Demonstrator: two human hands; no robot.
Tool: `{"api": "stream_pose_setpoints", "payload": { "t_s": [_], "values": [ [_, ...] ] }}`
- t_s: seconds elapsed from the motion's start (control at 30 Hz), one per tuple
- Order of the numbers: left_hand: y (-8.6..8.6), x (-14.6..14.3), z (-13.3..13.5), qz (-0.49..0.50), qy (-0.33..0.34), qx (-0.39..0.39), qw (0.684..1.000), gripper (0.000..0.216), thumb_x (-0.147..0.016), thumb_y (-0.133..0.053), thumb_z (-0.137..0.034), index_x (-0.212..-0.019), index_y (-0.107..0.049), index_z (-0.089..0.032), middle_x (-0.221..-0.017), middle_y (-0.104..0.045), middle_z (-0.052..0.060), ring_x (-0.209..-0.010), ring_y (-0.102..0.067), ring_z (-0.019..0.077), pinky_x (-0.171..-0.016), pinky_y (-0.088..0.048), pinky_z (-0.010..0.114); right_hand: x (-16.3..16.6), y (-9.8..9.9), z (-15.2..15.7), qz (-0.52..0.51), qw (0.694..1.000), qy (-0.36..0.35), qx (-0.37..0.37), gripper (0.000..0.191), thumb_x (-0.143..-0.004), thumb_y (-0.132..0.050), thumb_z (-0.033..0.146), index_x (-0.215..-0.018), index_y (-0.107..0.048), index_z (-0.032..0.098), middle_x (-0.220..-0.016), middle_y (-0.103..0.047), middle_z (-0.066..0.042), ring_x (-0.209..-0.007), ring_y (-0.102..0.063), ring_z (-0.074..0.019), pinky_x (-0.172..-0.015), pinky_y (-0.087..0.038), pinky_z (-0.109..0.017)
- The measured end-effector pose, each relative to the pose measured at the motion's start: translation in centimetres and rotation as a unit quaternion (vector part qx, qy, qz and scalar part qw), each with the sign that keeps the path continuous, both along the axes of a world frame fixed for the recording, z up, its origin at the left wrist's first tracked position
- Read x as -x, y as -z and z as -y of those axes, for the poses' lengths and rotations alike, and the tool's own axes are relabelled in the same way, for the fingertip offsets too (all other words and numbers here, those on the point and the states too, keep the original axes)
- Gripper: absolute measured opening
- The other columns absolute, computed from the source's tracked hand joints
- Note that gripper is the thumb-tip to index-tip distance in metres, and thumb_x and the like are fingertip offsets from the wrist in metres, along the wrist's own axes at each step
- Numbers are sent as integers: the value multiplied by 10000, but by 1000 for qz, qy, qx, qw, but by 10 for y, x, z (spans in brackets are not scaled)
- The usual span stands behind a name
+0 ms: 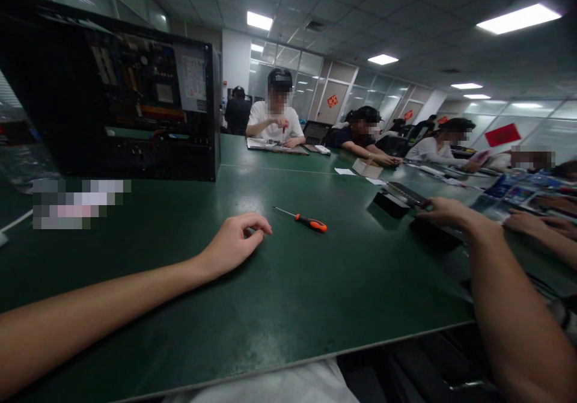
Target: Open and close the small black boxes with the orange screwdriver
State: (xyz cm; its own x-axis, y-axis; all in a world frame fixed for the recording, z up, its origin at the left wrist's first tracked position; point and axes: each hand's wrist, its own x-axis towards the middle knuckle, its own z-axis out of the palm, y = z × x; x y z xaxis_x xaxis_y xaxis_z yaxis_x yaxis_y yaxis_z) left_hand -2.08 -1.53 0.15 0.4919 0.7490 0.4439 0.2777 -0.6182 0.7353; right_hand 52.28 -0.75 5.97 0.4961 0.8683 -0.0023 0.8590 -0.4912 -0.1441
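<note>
My left hand (237, 243) rests on the green table (315, 307), fingers curled in with the thumb against the index finger; anything inside them is hidden. An orange-handled screwdriver (306, 221) lies just to its right, untouched. My right hand (444, 212) reaches out to the right and grips the near end of a dark flat device (408, 193), which lies across black boxes (390, 204).
An open black computer case (135, 102) stands at the back left with its circuit board showing. Several people sit along the table's far and right side with laptops, paper and small boxes. Another person's hands (541, 225) lie close to my right arm.
</note>
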Motion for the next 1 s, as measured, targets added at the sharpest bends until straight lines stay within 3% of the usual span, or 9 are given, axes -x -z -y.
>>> {"api": "stream_pose_setpoints", "payload": {
  "t_s": [0.17, 0.33, 0.5, 0.57, 0.63, 0.77, 0.87, 1.0],
  "values": [
    [1, 1, 0, -1, 3, -4, 1000, 171, -875, -554, -170, -843, -721, -181, -982, -747, 53, -936, -678, 217, -849, -500, 340, 32, 2, -19, 31, 996, -64, -59, 234, -851, -664, 357, -704, -538, 226, -756, -621, -118, -701, -585, -227, -705, -412, -362],
    [2, 3, 0, 1, 5, -10, 1000, 170, -879, -554, -171, -843, -719, -185, -984, -742, 49, -940, -678, 215, -845, -506, 336, 56, 6, -24, 28, 989, -123, -76, 242, -836, -658, 260, -676, -478, 238, -689, -556, -72, -638, -520, -189, -667, -379, -350],
    [0, 2, 0, 2, -19, 4, 1000, 168, -913, -573, -240, -962, -725, -187, -1009, -737, 56, -916, -679, 218, -796, -518, 330, 97, -16, -10, 34, 969, -219, -109, 156, -899, -618, 322, -840, -572, 185, -834, -642, -128, -748, -560, -206, -735, -393, -352],
    [0, 1, 1, 17, -38, 12, 999, 225, -921, -601, -304, -1086, -697, -186, -1084, -725, 75, -949, -680, 228, -801, -530, 338, 132, -25, -2, 10, 946, -300, -125, 245, -913, -621, 409, -957, -611, 168, -920, -674, -124, -806, -590, -205, -751, -411, -330],
    [0, 1, 3, 46, -47, 9, 998, 335, -914, -628, -354, -1203, -641, -185, -1201, -691, 103, -1053, -666, 247, -862, -538, 360, 177, -28, 8, -45, 893, -420, -155, 320, -904, -635, 465, -998, -633, 158, -979, -693, -115, -840, -611, -206, -743, -430, -313],
    [0, 2, 6, 65, -30, 1, 997, 466, -880, -668, -357, -1304, -562, -197, -1336, -634, 127, -1206, -619, 272, -972, -518, 397, 268, -11, 21, -105, 787, -593, -133, 283, -904, -664, 443, -940, -626, 164, -906, -684, -60, -769, -590, -160, -710, -428, -275],
    [-1, 2, 6, 28, 1, 2, 1000, 461, -838, -707, -319, -1265, -596, -187, -1247, -686, 115, -1162, -647, 271, -999, -510, 401, 307, 13, 20, -103, 745, -650, -105, 228, -918, -664, 380, -923, -613, 159, -872, -663, -48, -747, -573, -147, -699, -415, -269],
    [-1, 1, 3, -22, -7, -6, 1000, 298, -850, -693, -286, -1129, -689, -180, -1140, -733, 89, -1075, -678, 259, -993, -507, 401, 314, 38, 13, -158, 733, -648, -132, 278, -883, -721, 414, -943, -613, 165, -904, -668, -39, -806, -608, -151, -745, -442, -271]
  ]
}}
